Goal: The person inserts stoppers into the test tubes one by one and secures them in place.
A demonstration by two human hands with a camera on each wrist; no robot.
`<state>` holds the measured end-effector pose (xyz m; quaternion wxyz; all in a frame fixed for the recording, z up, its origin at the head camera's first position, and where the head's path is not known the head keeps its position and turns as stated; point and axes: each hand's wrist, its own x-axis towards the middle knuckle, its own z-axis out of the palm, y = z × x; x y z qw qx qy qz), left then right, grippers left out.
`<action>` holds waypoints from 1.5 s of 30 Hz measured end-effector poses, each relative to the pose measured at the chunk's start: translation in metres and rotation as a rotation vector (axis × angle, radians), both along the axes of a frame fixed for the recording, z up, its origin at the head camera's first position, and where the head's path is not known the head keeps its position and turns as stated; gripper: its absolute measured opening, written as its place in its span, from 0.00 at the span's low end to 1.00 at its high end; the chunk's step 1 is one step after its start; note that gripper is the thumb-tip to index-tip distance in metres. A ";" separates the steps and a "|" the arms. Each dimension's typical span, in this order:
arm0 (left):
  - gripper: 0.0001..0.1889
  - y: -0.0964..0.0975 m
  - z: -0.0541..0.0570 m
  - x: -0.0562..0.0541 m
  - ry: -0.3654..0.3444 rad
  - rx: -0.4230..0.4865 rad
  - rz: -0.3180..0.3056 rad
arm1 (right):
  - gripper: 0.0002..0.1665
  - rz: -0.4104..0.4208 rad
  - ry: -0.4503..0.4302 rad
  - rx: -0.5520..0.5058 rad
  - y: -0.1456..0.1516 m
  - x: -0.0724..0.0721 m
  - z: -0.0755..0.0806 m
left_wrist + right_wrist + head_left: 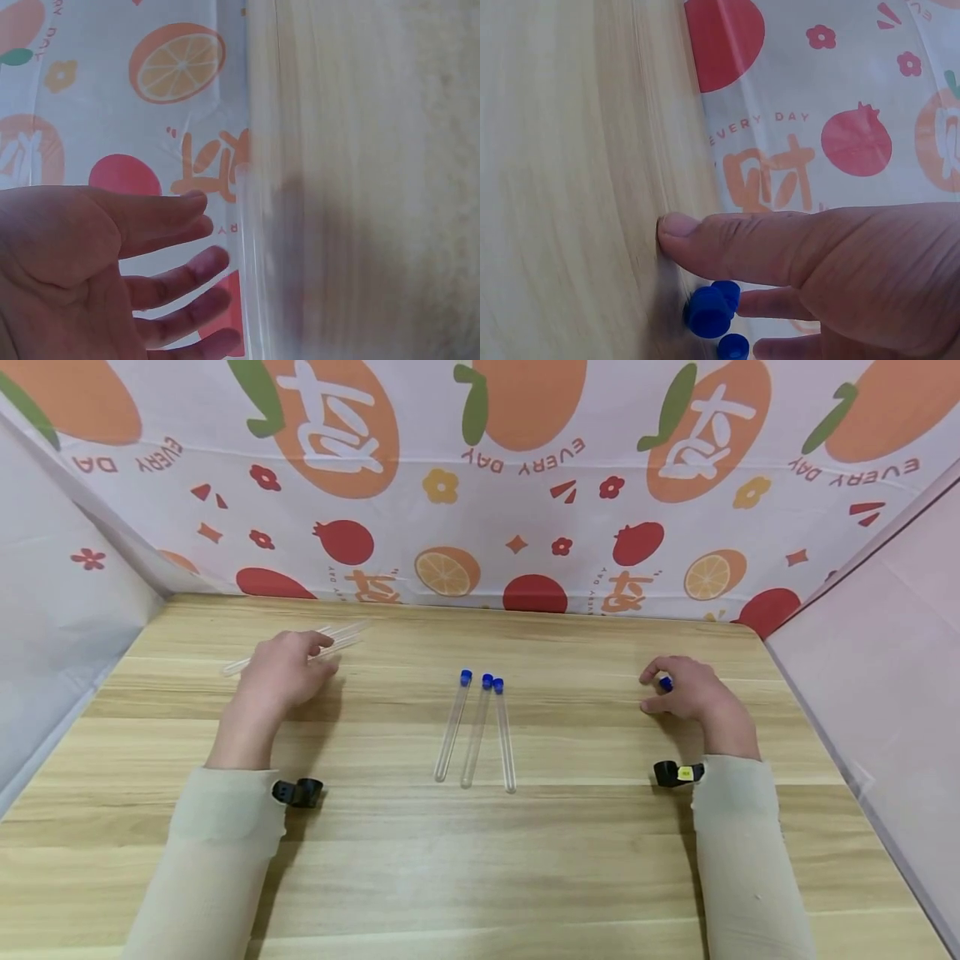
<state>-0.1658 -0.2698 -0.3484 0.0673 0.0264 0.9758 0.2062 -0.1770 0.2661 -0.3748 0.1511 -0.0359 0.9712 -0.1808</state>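
Several clear uncapped test tubes [347,633] lie at the table's far left, partly hidden under my left hand [288,667]. In the left wrist view the fingers of that hand [112,262] are spread and hold nothing, beside a blurred tube [253,277]. At the right, my right hand [686,689] hovers with loosely bent fingers over blue caps [665,683]. Several blue caps [710,311] show in the right wrist view just below the thumb, apart from any grip. Mid-table lie three tubes [476,735] fitted with blue caps.
The wooden table [465,877] ends at a fruit-printed cloth [487,552] at the back. White cloth walls [885,635] stand at both sides. Each sleeve cuff carries a small black camera [298,792].
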 end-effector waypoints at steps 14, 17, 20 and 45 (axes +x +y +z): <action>0.24 -0.011 -0.006 0.000 -0.008 -0.054 0.018 | 0.21 -0.026 -0.021 -0.030 0.007 -0.001 -0.003; 0.23 -0.011 -0.005 -0.001 -0.020 -0.060 0.015 | 0.20 -0.030 -0.018 -0.036 0.009 -0.001 -0.003; 0.23 -0.011 -0.005 -0.002 -0.050 -0.063 0.009 | 0.21 -0.022 -0.021 -0.045 0.011 -0.001 -0.003; 0.17 -0.006 -0.006 0.001 -0.124 -0.014 -0.005 | 0.31 -0.231 0.013 -0.066 0.017 0.002 -0.002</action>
